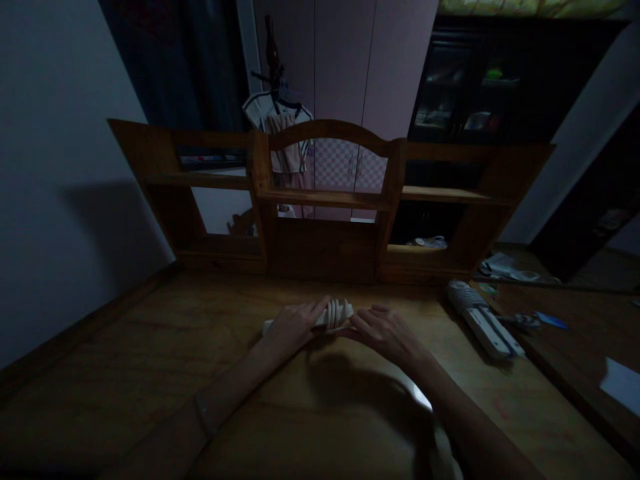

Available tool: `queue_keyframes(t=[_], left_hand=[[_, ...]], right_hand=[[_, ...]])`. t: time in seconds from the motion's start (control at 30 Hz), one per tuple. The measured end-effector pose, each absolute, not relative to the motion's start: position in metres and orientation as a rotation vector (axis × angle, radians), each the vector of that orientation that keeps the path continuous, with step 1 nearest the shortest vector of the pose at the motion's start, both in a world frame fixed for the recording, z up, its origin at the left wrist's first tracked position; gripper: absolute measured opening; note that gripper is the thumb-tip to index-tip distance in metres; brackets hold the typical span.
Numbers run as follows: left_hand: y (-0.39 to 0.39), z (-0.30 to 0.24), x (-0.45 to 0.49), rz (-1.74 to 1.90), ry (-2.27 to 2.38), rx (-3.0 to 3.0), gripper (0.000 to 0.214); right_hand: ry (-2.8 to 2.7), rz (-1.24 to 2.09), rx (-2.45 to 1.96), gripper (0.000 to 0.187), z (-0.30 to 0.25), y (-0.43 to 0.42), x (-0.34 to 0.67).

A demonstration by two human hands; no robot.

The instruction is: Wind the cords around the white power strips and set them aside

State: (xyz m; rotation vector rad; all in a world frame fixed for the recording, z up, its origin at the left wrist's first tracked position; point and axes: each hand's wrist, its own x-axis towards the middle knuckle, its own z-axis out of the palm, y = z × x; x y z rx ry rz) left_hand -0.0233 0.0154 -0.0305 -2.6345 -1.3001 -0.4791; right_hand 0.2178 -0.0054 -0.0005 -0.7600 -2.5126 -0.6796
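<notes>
In the head view, my left hand (295, 322) is closed around a white power strip (269, 326) just above the wooden desktop. Several turns of its white cord (339, 313) circle the end that sticks out past my fingers. My right hand (383, 327) is closed at that end, its fingers pinching the cord. A loose length of cord runs down near my right forearm, largely hidden by it. Dim light and my fingers hide most of the strip's face.
A second white power strip (483, 323), grey cord wound around one end, lies on the desk at right. A wooden shelf unit (325, 197) stands along the back edge. To the right, a lower surface holds a white paper (621, 383) and a blue item (551, 321).
</notes>
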Motion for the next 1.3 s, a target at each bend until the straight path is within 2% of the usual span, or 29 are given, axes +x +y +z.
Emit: queue_keyframes(t=[0.13, 0.3, 0.43, 0.5, 0.6, 0.7, 0.83, 0.9, 1.07, 1.3], left_hand=[[0.014, -0.034, -0.024, -0.473, -1.161, -2.656, 0.065], [0.008, -0.038, -0.016, -0.533, -0.999, -2.710, 0.036], [0.003, -0.039, -0.010, -0.574, -0.881, -2.679, 0.032], [0.003, -0.038, -0.009, -0.574, -0.778, -2.665, 0.027], [0.000, -0.033, -0.009, -0.528, -0.617, -2.642, 0.020], [-0.008, -0.026, -0.005, -0.499, -0.518, -2.600, 0.020], [-0.021, -0.019, 0.006, -0.484, -0.490, -2.606, 0.018], [-0.027, -0.018, 0.011, -0.480, -0.479, -2.615, 0.017], [-0.034, -0.022, 0.017, -0.482, -0.386, -2.661, 0.015], [-0.033, -0.026, 0.014, -0.622, -0.367, -2.626, 0.021]], right_hand=[[-2.499, -0.679, -0.752, 0.025, 0.003, -0.008, 0.218], [-2.438, -0.680, -0.746, 0.028, 0.011, -0.008, 0.222], [-2.407, -0.547, -0.790, 0.037, 0.014, -0.005, 0.226], [-2.417, -0.318, -0.886, 0.042, 0.013, -0.004, 0.228], [-2.398, 0.284, -1.065, 0.046, 0.011, -0.001, 0.231], [-2.290, 0.848, -1.059, 0.043, 0.013, 0.001, 0.236], [-2.141, 1.214, -0.952, 0.041, 0.019, 0.002, 0.241], [-2.086, 1.226, -0.947, 0.041, 0.020, 0.001, 0.239], [-1.985, 1.022, -0.967, 0.045, 0.018, -0.002, 0.222], [-2.073, 1.210, -1.033, 0.047, 0.001, 0.010, 0.217]])
